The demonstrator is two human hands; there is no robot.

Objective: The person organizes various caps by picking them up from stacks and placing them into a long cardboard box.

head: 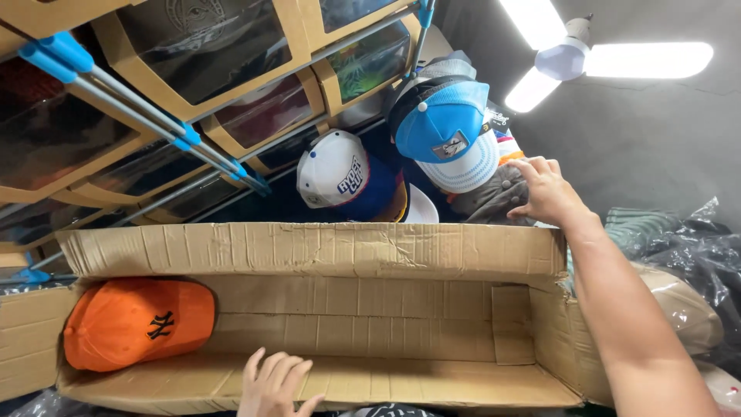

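A long open cardboard box [309, 251] lies in front of me, with an orange cap [139, 320] tucked in its left end. My left hand [274, 386] rests open on the box's near edge, fingers spread, holding nothing. My right hand [546, 189] reaches up past the box's far flap and touches a grey cap [490, 202] in a stack of caps. Above that sits a blue and white mesh cap [451, 135]. A white and blue cap [343, 181] lies to the left of the stack.
Shelves of windowed cardboard boxes [208, 54] on a rack with blue joints [185, 135] fill the upper left. A ceiling light with bright blades [571, 58] hangs at upper right. Plastic-wrapped bundles [679, 255] lie to the right of the box.
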